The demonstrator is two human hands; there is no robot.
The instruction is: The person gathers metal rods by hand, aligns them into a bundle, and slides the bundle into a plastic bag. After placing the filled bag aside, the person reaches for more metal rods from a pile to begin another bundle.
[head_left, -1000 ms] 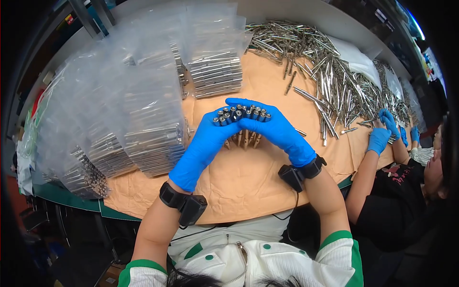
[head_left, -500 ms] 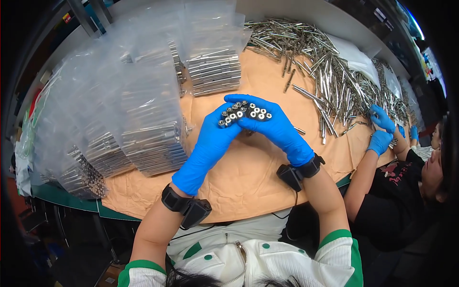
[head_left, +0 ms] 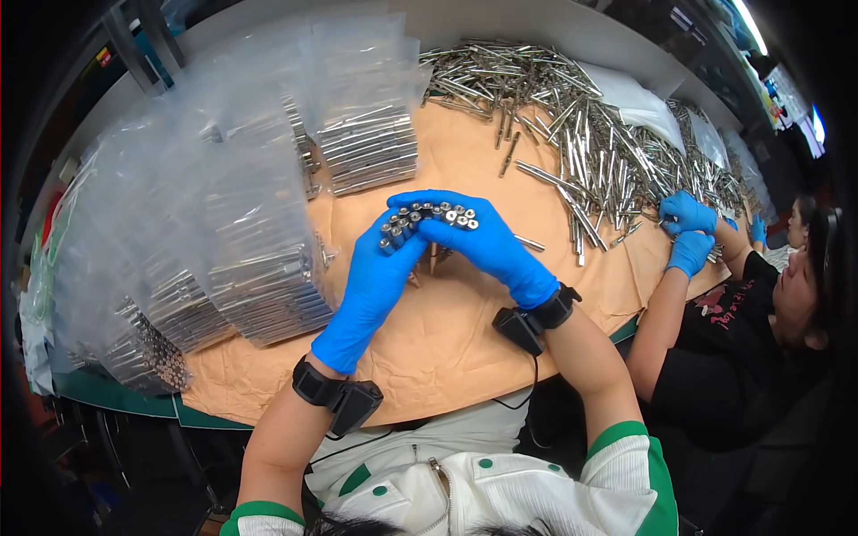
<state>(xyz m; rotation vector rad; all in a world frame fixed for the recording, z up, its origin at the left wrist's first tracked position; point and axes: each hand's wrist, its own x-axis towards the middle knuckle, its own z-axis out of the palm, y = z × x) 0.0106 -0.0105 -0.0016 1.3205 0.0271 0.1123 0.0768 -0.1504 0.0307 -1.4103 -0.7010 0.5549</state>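
Side by side over the middle of the table, my left hand (head_left: 368, 272) and my right hand (head_left: 496, 250), both in blue gloves, close around a bundle of slim metal rods (head_left: 416, 217). The round, hollow ends of the rods face up in an uneven cluster between the hands. Thin pointed tips of a few rods show below the fingers. My right fingers wrap over the far side of the bundle, while my left palm supports its left end. The lower parts of most rods are hidden by the gloves.
Clear plastic bags (head_left: 255, 201) packed with rods stand at the left. A large loose heap of rods (head_left: 617, 152) spreads across the back right, with a white plastic sheet (head_left: 630, 94) on it. Brown paper (head_left: 447, 344) covers the table. A co-worker's gloved hands (head_left: 688, 232) work at the right.
The whole scene has shifted left and slightly down in the picture. The bundle is tilted a little differently, so rod tips now show below my hands. Both hands keep their hold.
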